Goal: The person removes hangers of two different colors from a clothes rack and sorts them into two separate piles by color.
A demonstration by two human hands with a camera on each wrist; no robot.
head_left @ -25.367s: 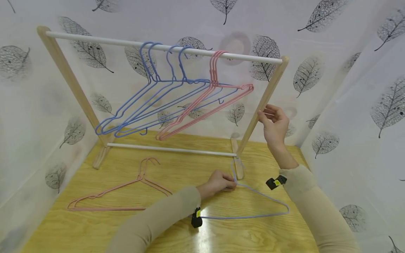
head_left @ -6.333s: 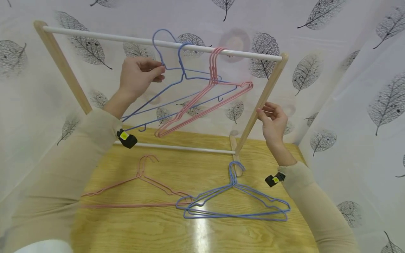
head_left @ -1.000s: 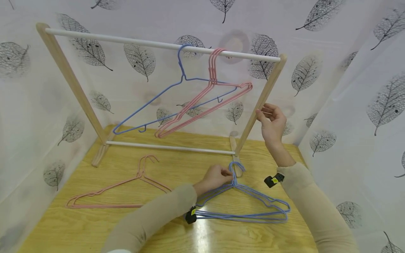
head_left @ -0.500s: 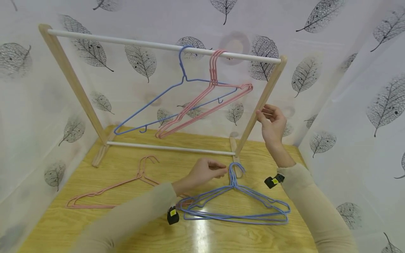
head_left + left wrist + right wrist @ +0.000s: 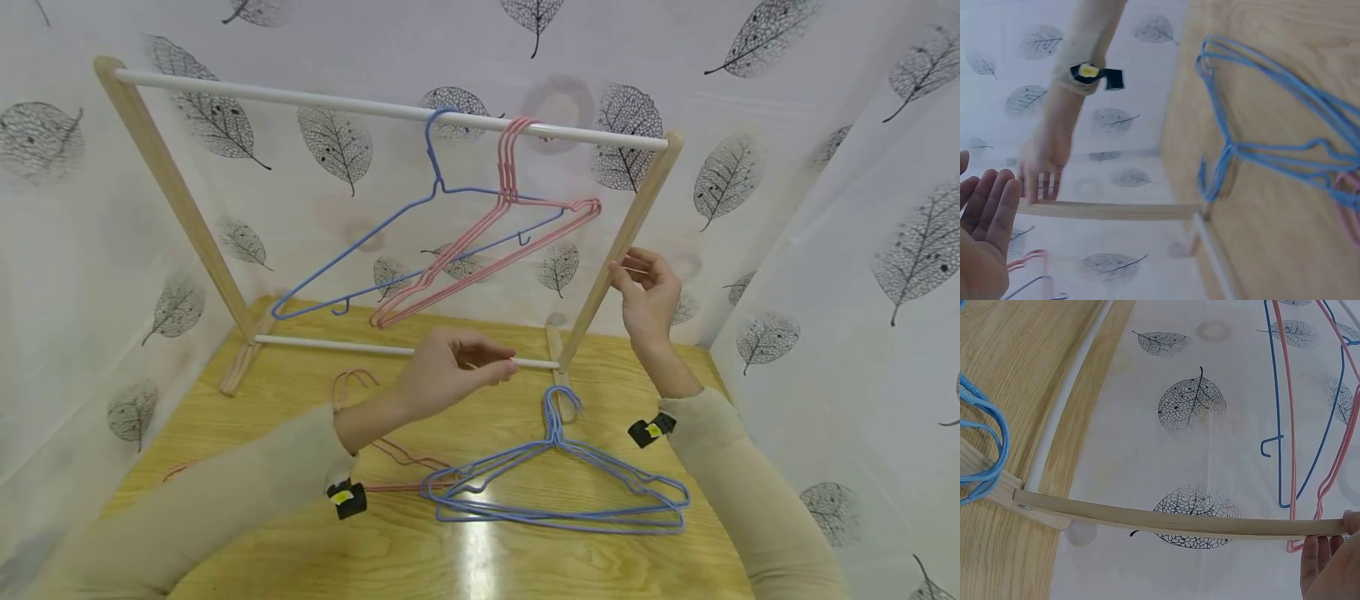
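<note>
My left hand (image 5: 442,375) is raised above the table with nothing in it, fingers loosely bent and thumb apart. To its lower right lies a stack of blue wire hangers (image 5: 553,427), hooks pointing to the back. My right hand (image 5: 648,300) holds the right wooden upright (image 5: 1179,521) of a clothes rack, thumb on one side and fingers on the other. From the white rail (image 5: 285,101) hang one blue hanger (image 5: 375,227) and several pink hangers (image 5: 507,171) bunched to its right. Pink hangers (image 5: 397,487) on the table are partly hidden by my left arm.
The rack's left upright (image 5: 176,200) and a white lower bar (image 5: 337,344) stand at the back of the wooden table (image 5: 300,558). Leaf-patterned curtains (image 5: 810,275) enclose the table. The blue stack's left end overlaps the pink hangers' right end.
Blue hangers have gone from the rail onto the table stack over the earlier frames. My left hand has just released the stack and moved up and left. My right hand keeps its hold.
</note>
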